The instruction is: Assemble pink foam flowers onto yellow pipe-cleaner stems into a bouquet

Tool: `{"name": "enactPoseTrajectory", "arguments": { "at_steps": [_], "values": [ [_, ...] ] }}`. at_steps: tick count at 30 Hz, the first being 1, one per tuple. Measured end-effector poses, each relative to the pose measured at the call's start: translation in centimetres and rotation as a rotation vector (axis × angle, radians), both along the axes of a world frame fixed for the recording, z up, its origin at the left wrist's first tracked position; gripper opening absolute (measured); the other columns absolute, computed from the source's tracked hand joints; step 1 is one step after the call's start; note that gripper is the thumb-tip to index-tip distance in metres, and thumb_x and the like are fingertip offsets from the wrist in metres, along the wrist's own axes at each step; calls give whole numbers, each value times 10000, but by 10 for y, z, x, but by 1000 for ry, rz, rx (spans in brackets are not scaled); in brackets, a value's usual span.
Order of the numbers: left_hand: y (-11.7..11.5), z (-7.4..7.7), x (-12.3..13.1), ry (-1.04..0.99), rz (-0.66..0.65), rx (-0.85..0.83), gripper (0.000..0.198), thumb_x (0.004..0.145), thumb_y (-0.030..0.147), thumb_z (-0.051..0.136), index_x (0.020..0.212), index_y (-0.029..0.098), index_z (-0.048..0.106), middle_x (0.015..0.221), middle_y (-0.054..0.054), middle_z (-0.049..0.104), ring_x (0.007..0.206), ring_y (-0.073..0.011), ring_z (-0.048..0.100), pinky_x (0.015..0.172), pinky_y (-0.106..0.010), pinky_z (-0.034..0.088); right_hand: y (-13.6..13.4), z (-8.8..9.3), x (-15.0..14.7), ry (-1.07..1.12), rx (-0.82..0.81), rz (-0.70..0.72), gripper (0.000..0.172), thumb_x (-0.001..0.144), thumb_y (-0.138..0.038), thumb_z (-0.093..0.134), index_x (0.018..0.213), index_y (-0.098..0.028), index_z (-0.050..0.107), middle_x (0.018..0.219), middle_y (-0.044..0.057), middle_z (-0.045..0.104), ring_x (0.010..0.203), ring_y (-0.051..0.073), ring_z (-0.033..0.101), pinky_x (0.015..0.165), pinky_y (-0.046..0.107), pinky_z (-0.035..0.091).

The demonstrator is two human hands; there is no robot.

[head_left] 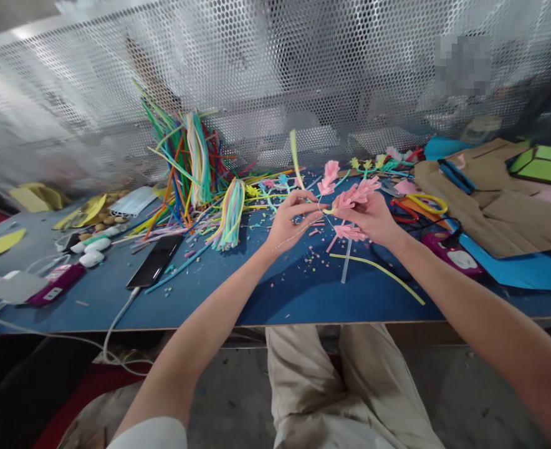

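My left hand (295,219) is closed in a pinch at the middle of the blue table, with a thin silvery wire running along its fingers and wrist. A yellow strip (295,156) sticks up just behind it. Facing it, my right hand (371,218) is closed around a pink artificial flower sprig (358,192) with leafy petals. Another pink bloom (330,176) rises between the hands, and a third pink piece (350,232) hangs below. A short yellow bit (328,211) shows between the fingertips. Below lies a long yellow strip (381,271).
Colourful strips (198,162) stand piled at the back left, near a pastel bundle (230,215). A phone (154,262) on a cable lies left. Brown paper (495,199), yellow-handled scissors (427,204) and a purple power block (455,252) are right. A perforated metal screen (266,81) borders the back.
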State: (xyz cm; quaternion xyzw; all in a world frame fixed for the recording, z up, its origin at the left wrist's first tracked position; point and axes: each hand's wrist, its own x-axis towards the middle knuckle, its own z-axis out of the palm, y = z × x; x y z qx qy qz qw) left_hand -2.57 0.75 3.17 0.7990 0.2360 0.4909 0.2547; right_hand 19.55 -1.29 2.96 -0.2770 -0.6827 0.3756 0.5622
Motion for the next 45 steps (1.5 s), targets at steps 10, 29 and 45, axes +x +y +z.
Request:
{"name": "enactPoseTrajectory", "arguments": {
  "at_steps": [10, 29, 45],
  "values": [
    [-14, -7, 12, -225, -15, 17, 226, 858, 328, 807, 1083, 314, 817, 1184, -55, 781, 1123, -216, 726, 1016, -404, 572, -11, 2, -18, 139, 62, -25, 239, 826, -430, 805, 758, -235, 684, 815, 2, 689, 810, 183, 661, 814, 357, 586],
    [32, -32, -2, -531, 60, -516, 243, 901, 318, 709, 1132, 251, 742, 1208, -56, 758, 1007, -161, 730, 941, -343, 571, -5, 10, 8, -54, 302, -345, 140, 868, -380, 762, 845, -255, 703, 918, 29, 749, 926, 242, 724, 947, 437, 571],
    [-13, -2, 11, 111, 158, 15, 319, 922, 477, 704, 1067, 207, 790, 937, -52, 802, 796, -162, 720, 741, -290, 551, -1, 1, 7, -267, 209, -247, 161, 851, -387, 769, 844, -237, 711, 911, 33, 746, 867, 230, 708, 851, 402, 583]
  ]
}}
